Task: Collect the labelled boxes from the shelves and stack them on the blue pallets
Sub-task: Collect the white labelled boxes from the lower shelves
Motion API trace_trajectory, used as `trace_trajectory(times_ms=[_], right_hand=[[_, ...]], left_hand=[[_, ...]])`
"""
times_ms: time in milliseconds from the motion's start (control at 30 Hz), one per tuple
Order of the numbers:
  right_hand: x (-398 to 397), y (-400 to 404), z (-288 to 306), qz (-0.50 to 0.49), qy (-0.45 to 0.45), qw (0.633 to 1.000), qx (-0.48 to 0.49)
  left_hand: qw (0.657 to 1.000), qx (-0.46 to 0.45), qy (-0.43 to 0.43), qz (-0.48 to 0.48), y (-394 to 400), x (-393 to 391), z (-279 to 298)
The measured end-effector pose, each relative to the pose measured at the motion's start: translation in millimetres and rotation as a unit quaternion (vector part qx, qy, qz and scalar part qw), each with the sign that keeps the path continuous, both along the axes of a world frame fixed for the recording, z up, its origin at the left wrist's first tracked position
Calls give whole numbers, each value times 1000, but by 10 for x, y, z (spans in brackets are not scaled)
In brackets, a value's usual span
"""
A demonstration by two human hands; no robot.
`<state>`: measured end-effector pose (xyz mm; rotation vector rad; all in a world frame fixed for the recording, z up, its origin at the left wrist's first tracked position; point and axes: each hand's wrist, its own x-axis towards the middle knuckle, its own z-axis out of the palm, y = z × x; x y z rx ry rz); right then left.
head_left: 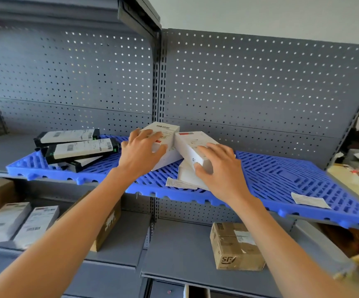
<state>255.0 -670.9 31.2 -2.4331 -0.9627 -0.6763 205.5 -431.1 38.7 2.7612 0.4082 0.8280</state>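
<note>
Grey pegboard shelving (249, 87) fills my view, and a blue pallet (281, 179) lies along its middle shelf; I place everything by that pallet. On its middle my left hand (141, 152) curls over a white labelled box (165, 134); just right of it my right hand (222, 168) grips a second white box (190, 147), tilted against the first; another white box (186, 175) lies beneath. At the pallet's left end sit three black boxes (81, 149), loosely stacked; near its right end lies a loose label (309, 200). Below the pallet, a brown carton (236, 246) rests on the lower shelf; further left stand two white boxes (19, 222).
</note>
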Motion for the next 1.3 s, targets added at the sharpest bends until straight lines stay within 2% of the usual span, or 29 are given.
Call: trace_trajectory(times_ms=[200,333,533,700,900,1000,1300], right_hand=[[-73,-121,18,15,13,1000,-23],[-214,-303,-15,55,17,998,9],[-575,-501,-163,147,42,986,67],[-898,-419,-426,208,103,972,22],[-1231,-144,-686,260,146,952,-66],[-1337,77,-820,279,150,944,-91],[-2033,1255,-1208,351,149,913,-146]], left_hand=[[998,49,-32,28,-267,-282,63],[998,43,-44,30,-545,-581,45],[999,-11,16,46,-1023,-1122,-172],[993,-33,67,89,-1227,-1657,-414],[983,-37,113,143,-1149,-2271,-672],[976,-71,129,162,-991,-2538,-798],[950,-106,150,254,-246,-3451,-1200]])
